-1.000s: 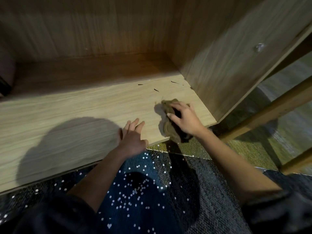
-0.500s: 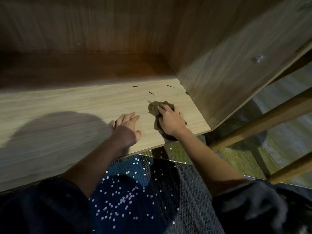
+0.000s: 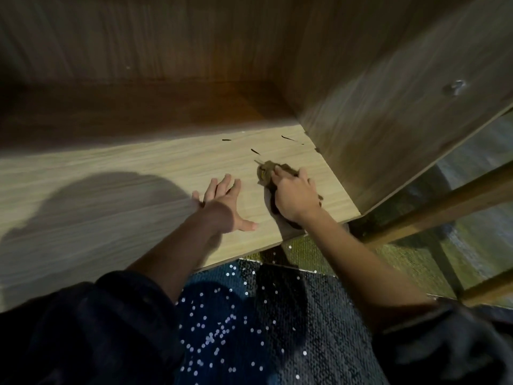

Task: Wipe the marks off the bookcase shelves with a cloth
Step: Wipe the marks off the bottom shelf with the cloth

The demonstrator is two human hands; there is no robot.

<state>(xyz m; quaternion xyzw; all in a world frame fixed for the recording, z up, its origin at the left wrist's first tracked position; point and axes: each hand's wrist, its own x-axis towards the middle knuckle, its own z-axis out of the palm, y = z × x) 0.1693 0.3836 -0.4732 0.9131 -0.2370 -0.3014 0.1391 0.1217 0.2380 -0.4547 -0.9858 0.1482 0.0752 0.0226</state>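
The light wooden shelf (image 3: 111,207) of the bookcase fills the middle of the view. Three short dark marks (image 3: 254,151) lie near its right rear corner. My right hand (image 3: 295,198) grips a crumpled brown cloth (image 3: 267,170) and presses it onto the shelf just in front of the nearest mark. My left hand (image 3: 223,209) lies flat on the shelf with its fingers spread, a little to the left of the cloth. Part of the cloth is hidden under my right hand.
The bookcase's right side panel (image 3: 388,120) rises right beside the cloth, with a metal fitting (image 3: 455,86) on it. A back panel (image 3: 138,40) closes the shelf behind. Wooden rails (image 3: 444,207) stand at the right. Dark speckled fabric (image 3: 236,329) lies below the shelf's front edge.
My right hand has pushed the cloth further back on the shelf, closer to the dark marks. My left hand has stayed flat on the shelf and spread its fingers.
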